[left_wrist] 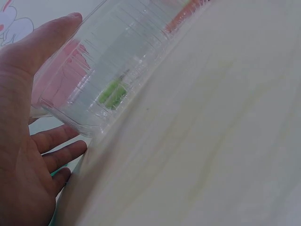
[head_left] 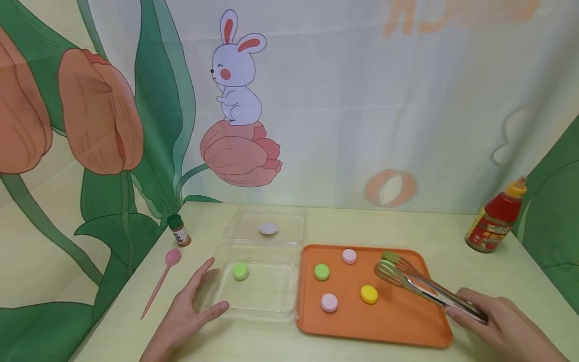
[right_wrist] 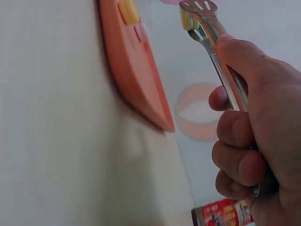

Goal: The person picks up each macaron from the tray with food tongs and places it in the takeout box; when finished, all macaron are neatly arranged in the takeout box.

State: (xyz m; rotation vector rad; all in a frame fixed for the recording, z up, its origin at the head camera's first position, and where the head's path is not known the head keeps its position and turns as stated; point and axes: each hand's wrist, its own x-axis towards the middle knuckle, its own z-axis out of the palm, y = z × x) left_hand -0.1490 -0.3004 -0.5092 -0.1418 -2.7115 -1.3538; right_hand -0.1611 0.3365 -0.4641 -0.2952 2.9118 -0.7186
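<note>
Six small, round cookies (head_left: 369, 294): three green, two pink, one yellow. Four sit on the tray (head_left: 402, 319), one in the box (head_left: 267, 291), one in the tongs (head_left: 441, 298). The right hand (head_left: 497, 319) grips the tongs; the left hand (head_left: 187, 311) has fingers apart.

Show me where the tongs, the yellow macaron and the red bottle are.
Tongs (head_left: 426, 292), head view: on a metal arm.
Yellow macaron (head_left: 369, 294), head view: middle of its top.
Red bottle (head_left: 495, 221), head view: on its body.

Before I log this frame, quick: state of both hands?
Left hand: open, beside the clear container.
Right hand: closed around the tongs, a green macaron between their tips.
</note>
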